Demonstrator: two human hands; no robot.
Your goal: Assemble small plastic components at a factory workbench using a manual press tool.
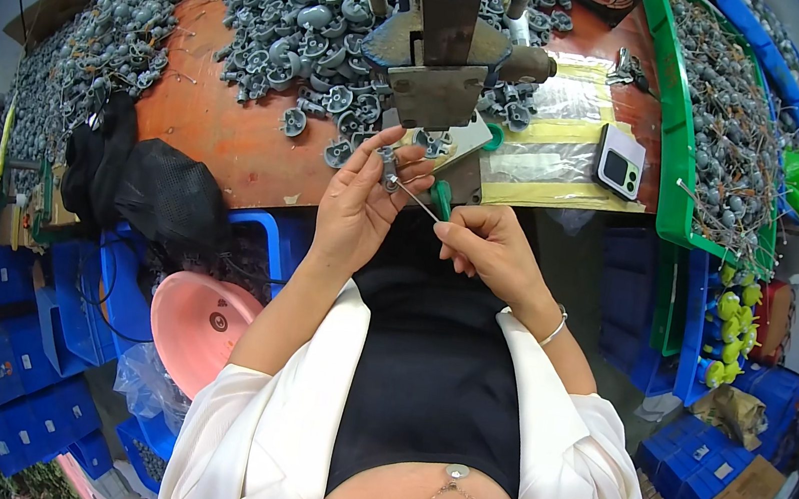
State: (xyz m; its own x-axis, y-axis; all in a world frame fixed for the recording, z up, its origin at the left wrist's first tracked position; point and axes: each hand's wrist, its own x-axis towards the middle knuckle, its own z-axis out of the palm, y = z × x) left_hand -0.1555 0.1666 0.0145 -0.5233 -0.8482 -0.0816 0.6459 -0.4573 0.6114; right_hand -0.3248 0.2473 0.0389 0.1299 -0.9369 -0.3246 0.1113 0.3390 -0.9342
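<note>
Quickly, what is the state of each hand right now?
Left hand: closed on a small grey part.
Right hand: closed on a thin metal pin, its tip at the part.

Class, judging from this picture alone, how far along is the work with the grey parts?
Done: a green tray at right holds grey parts with metal pins. In hand: the left hand holds one grey part; the right hand holds a metal pin against it. Left: a large pile of grey parts on the table.
</note>
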